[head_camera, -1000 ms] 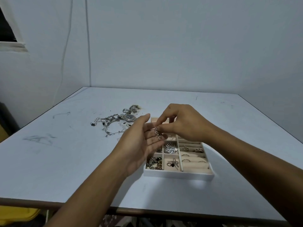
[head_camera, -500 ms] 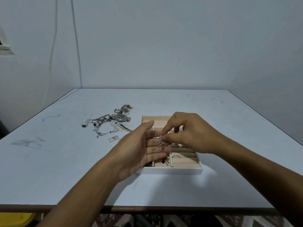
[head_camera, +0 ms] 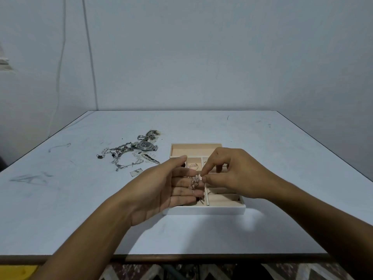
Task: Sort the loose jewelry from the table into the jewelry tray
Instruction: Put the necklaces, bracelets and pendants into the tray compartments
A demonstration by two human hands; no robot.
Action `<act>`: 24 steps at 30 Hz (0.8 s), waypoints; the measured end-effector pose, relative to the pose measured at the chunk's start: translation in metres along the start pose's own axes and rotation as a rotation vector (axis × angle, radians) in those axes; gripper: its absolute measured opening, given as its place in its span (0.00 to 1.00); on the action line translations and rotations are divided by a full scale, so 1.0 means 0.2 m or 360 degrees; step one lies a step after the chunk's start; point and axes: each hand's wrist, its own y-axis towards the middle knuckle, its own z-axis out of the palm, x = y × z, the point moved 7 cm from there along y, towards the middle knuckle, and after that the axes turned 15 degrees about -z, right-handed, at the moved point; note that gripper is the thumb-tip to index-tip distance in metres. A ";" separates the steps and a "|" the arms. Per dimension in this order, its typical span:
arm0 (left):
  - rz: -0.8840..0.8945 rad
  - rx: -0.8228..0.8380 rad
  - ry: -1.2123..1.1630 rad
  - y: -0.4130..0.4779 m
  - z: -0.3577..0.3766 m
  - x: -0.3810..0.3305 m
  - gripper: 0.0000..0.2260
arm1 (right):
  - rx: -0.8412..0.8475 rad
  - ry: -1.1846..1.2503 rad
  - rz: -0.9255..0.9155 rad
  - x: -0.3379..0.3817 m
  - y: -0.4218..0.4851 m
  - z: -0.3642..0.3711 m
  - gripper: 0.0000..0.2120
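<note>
The right hand (head_camera: 232,174) pinches a small glittering piece of jewelry (head_camera: 194,181) between thumb and forefinger. The piece dangles against the straight fingers of the left hand (head_camera: 165,188), which is held flat and relaxed with its palm facing the right hand. Both hands hover over the jewelry tray (head_camera: 203,210), a white-walled box with beige compartments that sits on the table (head_camera: 80,219); a few small pieces lie in its cells. To the left of the tray, apart from it, a tangle of loose chains (head_camera: 121,153) lies on the table with a wristwatch (head_camera: 146,145) at its far end and a small flat tag (head_camera: 136,171) nearer the hands.
</note>
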 end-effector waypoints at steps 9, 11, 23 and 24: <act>0.0007 -0.0041 -0.0013 -0.02 -0.04 0.00 0.26 | 0.0031 -0.0059 0.0047 -0.02 0.00 0.00 0.04; 0.0046 -0.0050 -0.0045 -0.02 -0.06 0.00 0.24 | 0.0027 -0.0073 0.0060 -0.03 0.01 0.01 0.03; 0.0636 -0.0951 0.0002 -0.22 -0.58 -0.08 0.15 | 0.0267 -0.0066 -0.0082 0.13 0.40 0.30 0.03; 0.0687 -0.1097 0.0158 -0.25 -0.62 -0.08 0.15 | 0.0297 -0.0101 -0.0109 0.14 0.46 0.35 0.04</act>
